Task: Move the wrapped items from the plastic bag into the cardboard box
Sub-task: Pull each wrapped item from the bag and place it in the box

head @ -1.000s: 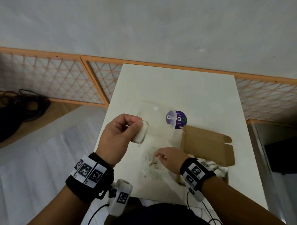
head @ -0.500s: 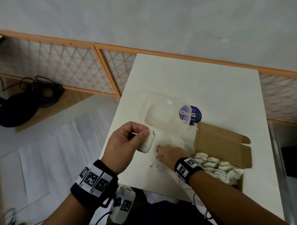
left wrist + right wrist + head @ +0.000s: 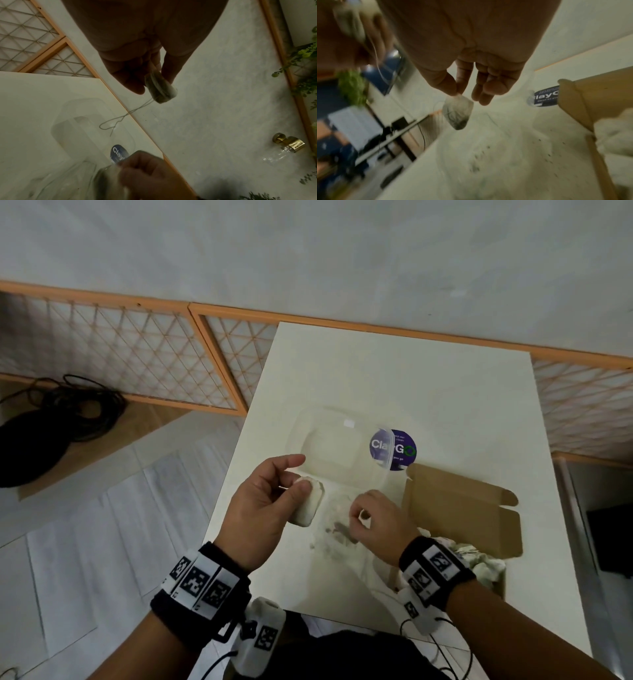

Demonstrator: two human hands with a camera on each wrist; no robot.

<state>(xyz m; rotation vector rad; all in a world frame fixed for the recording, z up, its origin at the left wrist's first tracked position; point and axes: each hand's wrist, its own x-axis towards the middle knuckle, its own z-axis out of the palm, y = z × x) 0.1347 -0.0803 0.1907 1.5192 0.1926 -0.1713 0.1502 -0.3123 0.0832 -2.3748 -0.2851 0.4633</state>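
My left hand pinches a white wrapped item above the table's left edge; a thread dangles from the wrapped item in the left wrist view. My right hand hovers just right of it. In the right wrist view its thumb and forefinger pinch a small translucent packet with dark marks. The flattened plastic bag, speckled dark, lies on the table under that hand. The open cardboard box stands to the right with several white wrapped items inside, partly hidden by my right wrist.
A clear plastic tub lies behind the hands, overlapping a round purple sticker. The white table stands against an orange-framed lattice fence. Black cables lie on the floor to the left.
My right hand has lifted off the bag with its thumb and forefinger pinched together. The left hand still holds the white item, its forefinger now straighter. The head view has shifted.
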